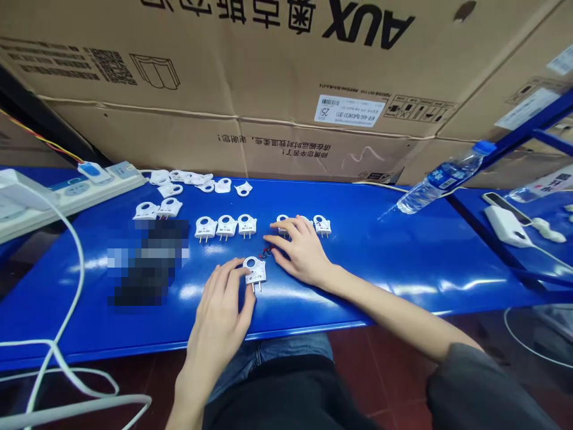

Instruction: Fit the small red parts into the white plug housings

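My left hand grips a white two-pin plug housing by its edges, thumb at the lower side and fingers at the upper left. The housing has a round hole at the top, and its two metal prongs point toward me. My right hand is open, its fingers spread low over the table. Close to its thumb lies a small bunch of red and black wires. Behind its fingers are similar housings, partly covered, with one showing at the right. Three more housings stand in a row to the left.
Loose white housing pieces lie along the back of the blue table. A power strip and white cables occupy the left. A large cardboard box stands behind. A water bottle leans at the right, near a white adapter.
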The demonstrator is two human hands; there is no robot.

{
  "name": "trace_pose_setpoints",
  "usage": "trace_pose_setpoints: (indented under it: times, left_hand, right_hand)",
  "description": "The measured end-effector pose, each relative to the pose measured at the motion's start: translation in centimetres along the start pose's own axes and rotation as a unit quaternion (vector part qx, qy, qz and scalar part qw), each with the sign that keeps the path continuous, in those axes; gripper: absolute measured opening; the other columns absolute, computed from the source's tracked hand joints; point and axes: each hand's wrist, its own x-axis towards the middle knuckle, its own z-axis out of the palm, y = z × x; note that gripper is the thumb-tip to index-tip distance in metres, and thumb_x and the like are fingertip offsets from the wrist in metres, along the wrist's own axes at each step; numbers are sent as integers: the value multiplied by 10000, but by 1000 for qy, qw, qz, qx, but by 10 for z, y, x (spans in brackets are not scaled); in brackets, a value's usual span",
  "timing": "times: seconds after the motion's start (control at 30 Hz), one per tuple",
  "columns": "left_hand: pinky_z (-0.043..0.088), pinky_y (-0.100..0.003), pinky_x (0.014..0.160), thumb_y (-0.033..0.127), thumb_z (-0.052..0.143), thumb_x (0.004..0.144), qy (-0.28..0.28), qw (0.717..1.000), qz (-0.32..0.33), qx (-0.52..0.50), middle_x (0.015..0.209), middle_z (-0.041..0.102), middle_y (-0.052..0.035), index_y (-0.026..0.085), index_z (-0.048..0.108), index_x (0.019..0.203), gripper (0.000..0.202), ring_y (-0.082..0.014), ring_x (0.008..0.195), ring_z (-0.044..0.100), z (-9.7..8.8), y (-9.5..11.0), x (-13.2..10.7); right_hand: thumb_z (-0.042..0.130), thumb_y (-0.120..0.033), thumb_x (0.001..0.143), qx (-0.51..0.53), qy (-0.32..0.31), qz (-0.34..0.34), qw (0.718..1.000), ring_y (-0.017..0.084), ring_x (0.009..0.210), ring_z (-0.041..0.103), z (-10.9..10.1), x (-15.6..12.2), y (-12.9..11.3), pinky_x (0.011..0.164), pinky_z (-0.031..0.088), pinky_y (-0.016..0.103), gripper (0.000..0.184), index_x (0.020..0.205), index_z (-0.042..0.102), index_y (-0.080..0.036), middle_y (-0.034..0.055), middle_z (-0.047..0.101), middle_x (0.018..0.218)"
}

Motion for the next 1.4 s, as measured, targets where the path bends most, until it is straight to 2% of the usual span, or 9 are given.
trace_pose_setpoints:
  times: [0.1,0.2,0.4,0.5,0.63,0.83,1.0,1.27,1.4]
  left_hand:
    - [450,-596,1189,333,491,1033,-2,1000,-9,0,1367,646,-124,231,539,1266,259,-321,1335,596,1,-3,-1]
    - [426,-582,1213,336,482,1040,-7,1000,-13,-9,1401,643,-113,234,527,1303,285,-300,1344,592,0,-2,1]
    - [460,-562,1171,348,469,1042,-20,999,-28,-37,1448,627,-108,245,496,1413,386,-303,1390,551,-5,4,7]
    - [470,-561,1155,350,498,1028,-17,999,-29,-43,1409,646,-105,248,496,1429,413,-299,1348,582,-6,4,9]
    - [397,-572,1213,358,549,1007,-33,997,-26,-66,1408,647,-92,254,499,1423,432,-285,1326,596,-5,3,12]
    - [329,-557,1263,416,576,1010,-37,995,-27,-93,1434,635,-84,253,469,1456,487,-265,1351,586,2,-1,13]
    - [305,-560,1282,463,563,1024,-32,995,-26,-92,1466,616,-89,261,434,1475,511,-265,1380,576,6,-4,10]
    - [309,-592,1276,468,530,1045,-35,996,-12,-82,1490,619,-89,283,367,1542,554,-276,1399,571,6,-4,9]
    - [323,-604,1266,451,514,1051,-39,997,-7,-73,1503,615,-97,276,337,1565,572,-285,1404,571,5,-2,9]
  right_hand:
    - [597,-307,1029,-7,-9,-2,1000,301,1353,516,3,0,1,1250,288,614,211,1148,770,-285,68,640,1445]
    - [599,-283,1028,6,-2,2,1000,287,1327,529,3,0,-1,1251,290,595,173,1074,766,-287,49,678,1388]
    - [573,-271,1041,72,21,38,996,272,1155,592,0,1,0,1026,470,483,167,1074,735,-246,77,727,1220]
    - [558,-276,1048,151,38,52,986,247,1059,634,0,0,-1,964,510,429,152,1074,704,-242,68,734,1099]
    - [575,-241,1022,227,37,59,971,211,966,660,0,-3,-11,910,543,366,111,1088,662,-224,50,719,1024]
    - [622,-175,992,255,17,13,967,199,965,651,0,-7,-22,917,534,346,146,1118,682,-216,28,716,973]
    - [685,-259,1010,289,-6,-8,957,187,940,662,4,-7,-21,889,524,333,131,1130,717,-218,36,745,1005]
    - [714,-182,967,364,-34,54,929,154,861,676,1,-4,-21,834,534,294,156,1113,759,-213,24,752,1004]
    - [707,-170,963,360,-38,59,930,148,848,665,-1,-4,-19,832,529,295,182,1130,750,-225,14,733,985]
